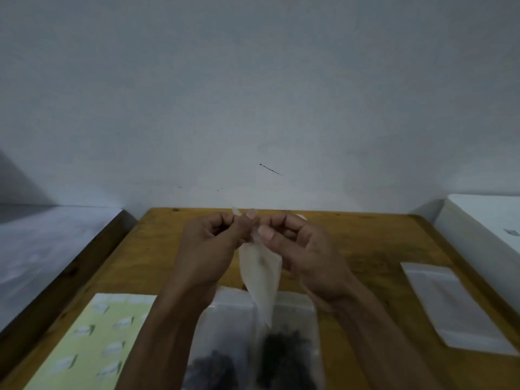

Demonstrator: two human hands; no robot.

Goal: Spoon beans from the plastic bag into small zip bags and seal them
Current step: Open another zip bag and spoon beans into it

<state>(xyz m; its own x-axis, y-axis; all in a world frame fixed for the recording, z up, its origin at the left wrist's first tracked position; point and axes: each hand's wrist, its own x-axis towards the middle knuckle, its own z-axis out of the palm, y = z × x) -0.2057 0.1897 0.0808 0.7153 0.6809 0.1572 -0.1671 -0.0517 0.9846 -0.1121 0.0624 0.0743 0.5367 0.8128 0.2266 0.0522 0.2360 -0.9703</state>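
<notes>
Two hands on one small zip bag (260, 273) — you've got it lifted above the table (351, 249), hanging with its top edge up between your fingertips and its lower corner pointing down toward you. Your left hand (209, 246) pinches the top edge from the left, fingers curled in; your right hand (304, 249) pinches it from the right, thumb pressed against the plastic. The bag looks pale and flat, and through the blur you can't tell whether anything is inside it.

Right beneath it, between your forearms, lies the big plastic bag (233, 313) flat on the wood, with dark beans (284, 358) heaped in its near end — two dark clumps showing through the clear film.

Off to your right, well apart from the hands, a stack of clear flat bags (453, 305) rests on the table. At your near left sits a pale green sheet (92, 342) printed with small white marks. Past the table's right edge there's a white box (484, 229), and behind it all a plain white wall (253, 94) with one short dark scratch.
</notes>
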